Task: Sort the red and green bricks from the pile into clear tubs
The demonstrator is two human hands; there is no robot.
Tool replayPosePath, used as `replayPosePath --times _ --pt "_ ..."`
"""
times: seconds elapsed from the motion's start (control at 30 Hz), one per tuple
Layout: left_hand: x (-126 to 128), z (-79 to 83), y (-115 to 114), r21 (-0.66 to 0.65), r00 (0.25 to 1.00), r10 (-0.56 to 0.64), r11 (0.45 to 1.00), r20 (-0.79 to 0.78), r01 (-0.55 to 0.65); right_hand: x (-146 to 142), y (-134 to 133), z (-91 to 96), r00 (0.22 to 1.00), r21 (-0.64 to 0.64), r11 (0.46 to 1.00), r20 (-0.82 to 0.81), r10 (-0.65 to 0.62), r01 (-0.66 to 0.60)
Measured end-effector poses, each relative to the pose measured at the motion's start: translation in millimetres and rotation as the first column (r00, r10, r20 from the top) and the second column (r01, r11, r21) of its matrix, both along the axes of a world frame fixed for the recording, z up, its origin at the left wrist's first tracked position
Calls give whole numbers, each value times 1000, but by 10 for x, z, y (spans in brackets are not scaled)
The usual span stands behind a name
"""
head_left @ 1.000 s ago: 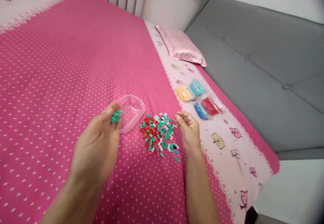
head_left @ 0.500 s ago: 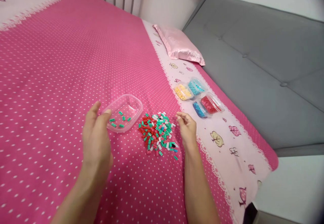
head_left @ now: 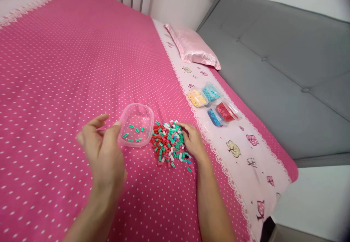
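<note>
A clear plastic container (head_left: 152, 128) with several green toy bricks (head_left: 137, 130) inside stands on the pink bedding. My left hand (head_left: 102, 143) is at its left side, thumb tip against or just by the rim, the other fingers spread away from it. To the right of the container lies a loose pile of small toy bricks (head_left: 166, 141) in red, green, white and pink. My right hand (head_left: 193, 141) reaches into the pile's right edge with thumb and forefinger apart; its other fingers are partly hidden. A single green brick (head_left: 189, 170) lies near the right forearm.
Beyond my right hand stand lidded containers of yellow pieces (head_left: 197, 98), light blue pieces (head_left: 211, 92), dark blue pieces (head_left: 214, 117) and red pieces (head_left: 226, 111). A pink pillow (head_left: 193, 47) lies farther back, along a grey padded headboard (head_left: 273, 63).
My right hand has moved left, down onto the pile. The container has turned and shifted slightly, its green bricks lie differently, and my left fingers have spread outward from it.
</note>
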State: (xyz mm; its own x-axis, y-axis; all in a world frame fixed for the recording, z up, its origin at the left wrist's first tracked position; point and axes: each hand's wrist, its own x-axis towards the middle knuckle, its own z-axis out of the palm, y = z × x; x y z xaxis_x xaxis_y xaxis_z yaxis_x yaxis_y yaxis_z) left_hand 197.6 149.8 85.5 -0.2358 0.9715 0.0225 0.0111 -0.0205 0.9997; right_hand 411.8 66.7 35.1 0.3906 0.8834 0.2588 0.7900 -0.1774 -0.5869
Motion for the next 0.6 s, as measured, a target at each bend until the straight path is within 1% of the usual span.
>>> replayPosePath --times 0.07,0.1,0.13,0.17,0.2,0.23,0.27,0.3,0.33,0.37,0.43,0.5,0.53,0.6 --pt "22 65 -57 120 991 125 984 55 -131 8 -3 -5 1000 -9 1000 -2 -7 7" --pt "39 106 -99 155 983 144 975 118 -161 14 -3 -11 1000 -9 1000 -6 -13 13" --pt "58 148 -146 177 973 116 972 197 -152 21 -4 -19 1000 -8 1000 -14 -21 21" --pt "79 187 -197 186 961 52 977 272 -106 30 -4 -29 999 -5 1000 -25 -29 28" --pt "100 219 -250 183 948 -36 983 315 -24 39 -3 -41 999 -4 999 -35 -36 36" --pt "120 242 -300 169 939 -166 978 300 119 48 -1 -53 998 -6 999 -44 -43 43" --pt "141 253 -346 142 919 -306 950 249 278 58 1 -64 997 -8 999 -51 -49 49" --pt "161 252 -386 99 876 -441 898 194 430 66 4 -74 997 -9 999 -56 -54 53" --pt "180 240 -421 47 815 -563 825 140 563 73 8 -83 997 -8 998 -60 -56 55" --pt "198 217 -451 -6 742 -664 745 91 667 77 13 -90 996 -4 998 -66 -58 58" --pt "227 152 -505 -102 570 -821 570 -29 816 79 24 -104 993 13 998 -94 -67 68" --pt "241 76 -563 -195 375 -905 412 -201 890 74 37 -117 987 35 996 -139 -81 87" --pt "242 38 -594 -234 289 -917 355 -275 905 72 42 -124 983 44 994 -161 -91 99" --pt "236 -26 -655 -284 156 -921 266 -356 921 68 50 -136 976 55 991 -186 -111 123"
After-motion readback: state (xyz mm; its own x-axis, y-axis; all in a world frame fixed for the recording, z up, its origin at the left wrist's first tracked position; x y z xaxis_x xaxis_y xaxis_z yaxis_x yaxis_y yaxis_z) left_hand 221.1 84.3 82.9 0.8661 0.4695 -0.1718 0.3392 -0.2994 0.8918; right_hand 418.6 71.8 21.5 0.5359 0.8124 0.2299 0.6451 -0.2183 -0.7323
